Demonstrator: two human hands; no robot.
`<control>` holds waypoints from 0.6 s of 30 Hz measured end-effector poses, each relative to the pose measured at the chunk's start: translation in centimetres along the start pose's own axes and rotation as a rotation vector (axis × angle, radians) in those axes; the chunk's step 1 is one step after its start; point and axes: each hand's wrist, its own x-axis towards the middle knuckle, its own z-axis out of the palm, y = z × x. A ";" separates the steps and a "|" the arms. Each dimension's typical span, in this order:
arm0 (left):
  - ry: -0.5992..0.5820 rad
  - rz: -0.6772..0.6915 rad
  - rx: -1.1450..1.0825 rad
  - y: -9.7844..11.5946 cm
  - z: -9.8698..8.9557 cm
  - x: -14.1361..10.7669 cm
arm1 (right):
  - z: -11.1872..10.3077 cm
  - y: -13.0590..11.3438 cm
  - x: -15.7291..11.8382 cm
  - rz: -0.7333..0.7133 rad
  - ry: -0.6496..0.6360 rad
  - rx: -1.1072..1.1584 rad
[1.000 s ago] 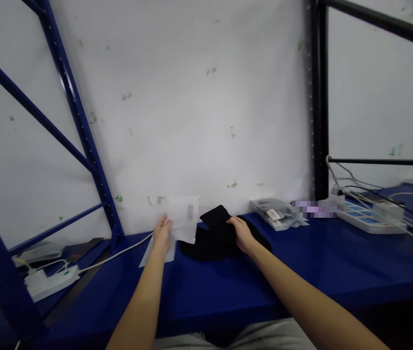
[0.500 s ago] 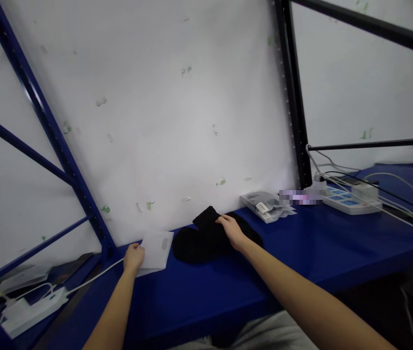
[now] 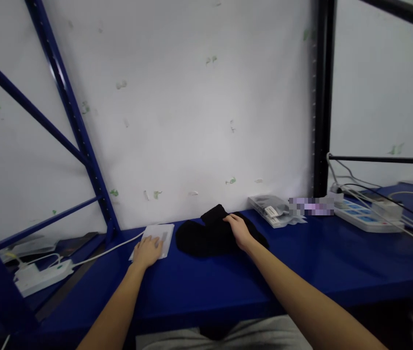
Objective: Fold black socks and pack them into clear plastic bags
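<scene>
My left hand (image 3: 148, 251) lies with fingers spread on a flat, whitish plastic packet (image 3: 168, 232) near the wall side of the table. To its right rests a soft black fabric thing (image 3: 206, 239) with rounded lobes and a rectangular flap (image 3: 214, 214) sticking up at the back; I cannot tell its kind. My right hand (image 3: 240, 230) has its fingers closed on the black fabric beside that flap. The fingertips are partly lost against the dark cloth.
Behind the blue table (image 3: 206, 284) stands a white wall. Clear bags (image 3: 277, 211) lie to the right, near a white power strip (image 3: 363, 216) with cables. Another power strip (image 3: 44, 274) sits at left, its cord (image 3: 111, 249) running toward the packet. Blue and black posts flank the table.
My left hand has gone from pinching the packet's left edge to lying spread on top of it. My right hand stays at the black fabric. The camera view has shifted and levelled.
</scene>
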 end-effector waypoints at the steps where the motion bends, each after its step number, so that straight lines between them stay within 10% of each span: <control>1: 0.001 -0.027 0.013 -0.2 0.1 -0.2 | 0.0 0.1 0.0 0.006 0.001 0.007; 12: -0.019 -0.231 -0.066 -0.7 0.7 -1.0 | -0.4 0.7 0.1 0.112 0.033 0.170; 18: 0.159 0.010 -0.201 1.5 -0.8 -2.7 | -0.1 0.8 -0.2 0.133 -0.026 0.334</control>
